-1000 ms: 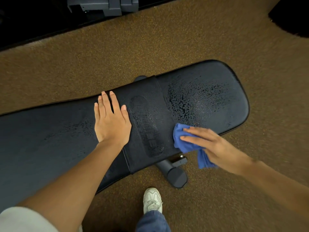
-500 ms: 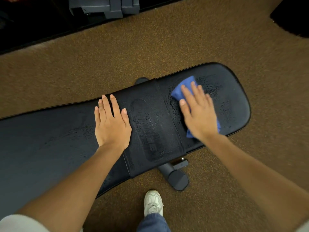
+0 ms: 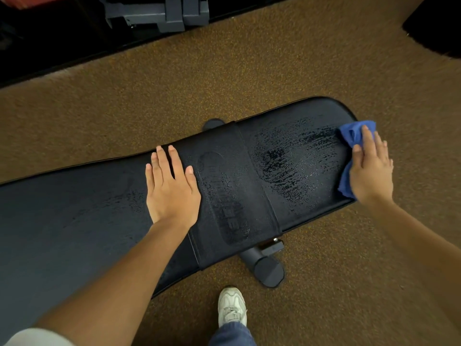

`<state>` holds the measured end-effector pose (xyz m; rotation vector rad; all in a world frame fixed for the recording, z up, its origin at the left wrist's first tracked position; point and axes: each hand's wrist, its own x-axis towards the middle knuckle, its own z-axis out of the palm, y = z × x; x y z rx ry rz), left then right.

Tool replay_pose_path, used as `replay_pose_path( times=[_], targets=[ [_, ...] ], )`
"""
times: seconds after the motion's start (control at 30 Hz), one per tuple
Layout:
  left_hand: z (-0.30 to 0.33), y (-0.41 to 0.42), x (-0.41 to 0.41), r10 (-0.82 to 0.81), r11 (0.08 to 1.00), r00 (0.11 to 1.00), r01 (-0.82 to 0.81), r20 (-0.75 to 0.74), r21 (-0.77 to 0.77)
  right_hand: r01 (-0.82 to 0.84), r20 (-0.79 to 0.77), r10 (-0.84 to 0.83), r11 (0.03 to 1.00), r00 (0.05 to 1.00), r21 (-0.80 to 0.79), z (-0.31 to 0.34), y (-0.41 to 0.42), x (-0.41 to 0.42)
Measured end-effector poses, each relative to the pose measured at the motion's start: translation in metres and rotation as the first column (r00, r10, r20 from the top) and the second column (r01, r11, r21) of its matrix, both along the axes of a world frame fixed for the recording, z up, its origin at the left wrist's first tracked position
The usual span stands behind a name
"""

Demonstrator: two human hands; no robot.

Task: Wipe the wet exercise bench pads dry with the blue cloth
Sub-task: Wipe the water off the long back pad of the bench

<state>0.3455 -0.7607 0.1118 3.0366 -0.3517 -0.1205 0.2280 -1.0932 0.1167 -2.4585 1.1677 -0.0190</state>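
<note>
Two hands are down on the long black bench pad (image 3: 74, 221), and everything else sits around that pad. The left hand (image 3: 172, 188) lies flat on it with fingers straight and slightly spread, just beside the raised strap-like band (image 3: 234, 186) that crosses the pad's middle. The right hand (image 3: 371, 168) presses the blue cloth (image 3: 349, 136) flat against the pad's rounded right end, fingers straight and close together — the cloth bunches out past the fingertips and hangs a little over the pad's edge. Between the band and the cloth, the surface shows streaks and beads of water (image 3: 294, 158); a fainter wet patch lies left of the left hand. Under the pad's near edge a dark grey frame tube (image 3: 267, 268) pokes out, and near it a white sneaker (image 3: 232, 305) stands on the brown carpet (image 3: 249, 66). Beyond the pad's far side sits grey gym equipment (image 3: 159, 13) on a black floor.
</note>
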Motion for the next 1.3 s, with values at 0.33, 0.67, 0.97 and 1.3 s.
replay_pose_path(
  times=[0.33, 0.67, 0.97, 1.3],
  targets=[
    [0.001, 0.001, 0.0, -0.01, 1.0, 1.0, 0.01, -0.001, 0.025, -0.505, -0.006, 0.51, 0.85, 0.86, -0.147, -0.004, 0.131, -0.02],
    [0.003, 0.005, 0.004, -0.06, 0.997, 0.997, 0.057, 0.048, 0.056, 0.234, 0.182, -0.239, 0.971, 0.954, 0.047, -0.005, 0.02, -0.009],
    [0.003, 0.0, 0.003, -0.034, 0.997, 0.999, 0.034, 0.009, 0.066, -0.016, -0.118, 0.038, 0.983, 0.992, 0.183, 0.035, -0.033, 0.126],
    [0.007, 0.002, 0.006, -0.056, 0.996, 0.998, 0.058, -0.031, 0.073, -0.646, -0.435, 0.719, 0.687, 0.542, 0.333, 0.011, 0.133, 0.241]
  ],
)
